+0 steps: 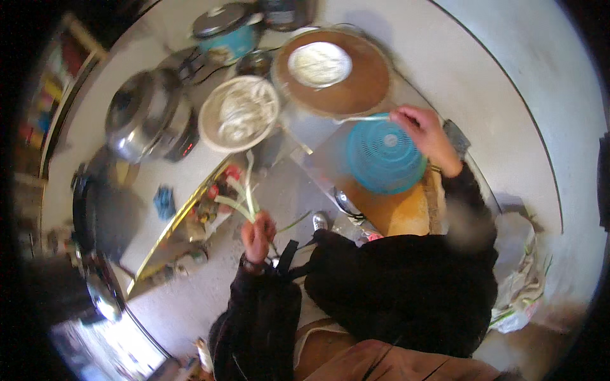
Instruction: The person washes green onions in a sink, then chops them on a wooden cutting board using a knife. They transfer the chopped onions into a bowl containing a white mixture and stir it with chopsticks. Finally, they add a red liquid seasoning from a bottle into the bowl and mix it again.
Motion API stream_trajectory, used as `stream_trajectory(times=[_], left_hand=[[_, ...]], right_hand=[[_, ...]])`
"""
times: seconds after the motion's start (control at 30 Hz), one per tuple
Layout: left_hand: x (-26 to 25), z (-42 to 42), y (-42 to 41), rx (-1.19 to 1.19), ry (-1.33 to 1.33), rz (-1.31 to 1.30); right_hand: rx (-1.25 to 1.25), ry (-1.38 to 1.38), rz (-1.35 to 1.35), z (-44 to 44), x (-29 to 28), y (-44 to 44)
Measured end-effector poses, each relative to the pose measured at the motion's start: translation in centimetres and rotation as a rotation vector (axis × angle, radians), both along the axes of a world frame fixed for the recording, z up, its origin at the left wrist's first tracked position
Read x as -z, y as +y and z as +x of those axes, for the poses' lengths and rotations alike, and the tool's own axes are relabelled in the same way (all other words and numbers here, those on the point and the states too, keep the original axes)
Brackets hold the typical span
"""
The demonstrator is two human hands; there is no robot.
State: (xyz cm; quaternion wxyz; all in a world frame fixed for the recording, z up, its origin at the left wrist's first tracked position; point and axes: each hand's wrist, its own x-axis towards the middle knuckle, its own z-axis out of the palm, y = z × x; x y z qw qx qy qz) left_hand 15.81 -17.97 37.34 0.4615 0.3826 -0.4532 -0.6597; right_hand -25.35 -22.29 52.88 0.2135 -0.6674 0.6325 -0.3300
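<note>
Pale scallion or leek stalks (242, 194) are gripped in my left hand (257, 234), their white ends fanned upward and a green leaf trailing to the right. My right hand (419, 131) is raised at the upper right, pinching a thin whitish strip (362, 119) that points left; blur hides whether it is a stalk or something else. Below that hand sits a blue plastic colander (386, 162), slotted in rings. Beyond my left hand stands a round bowl (206, 124) with a whitish, blurred mass inside.
A brown round board (369, 78) carries a white plate (319, 64). On the left counter are a steel pot (138, 114), a dark wok or pan (86, 209) and a blue cloth (164, 202). A teal cooker (228, 43) stands behind. A plastic bag with greens (517, 271) lies right.
</note>
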Motion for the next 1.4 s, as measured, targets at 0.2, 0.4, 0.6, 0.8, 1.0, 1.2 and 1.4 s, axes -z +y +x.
stream_trajectory(times=[0.2, 0.4, 0.6, 0.8, 1.0, 1.2, 1.4], left_hand=[[2.3, 3.2, 0.2, -0.178, 0.014, -0.101], [-1.2, 9.3, 2.1, -0.370, -0.075, -0.114], [-0.8, 13.0, 3.9, -0.549, -0.155, -0.162], [-1.2, 13.5, 3.8, -0.261, 0.168, 0.106], [0.9, 14.0, 1.5, -0.447, 0.316, 0.162], [0.0, 15.8, 2.1, -0.441, 0.849, 0.211], [3.0, 18.7, 1.6, -0.359, 0.863, 0.206]], right_hand=[[-0.266, -0.827, 0.115, 22.1, 6.0, 2.8], [-0.429, -0.696, 0.051, 36.9, 9.6, 3.8], [-0.440, -0.385, -0.247, 42.2, 11.6, 4.1], [-0.528, -0.945, 0.465, 43.8, 11.5, 2.4], [-0.597, -0.721, 0.619, 43.5, 14.2, 1.1], [-0.775, -0.479, 0.510, 43.5, 13.3, 3.7], [-0.815, -0.169, 0.464, 40.8, 15.8, 5.5]])
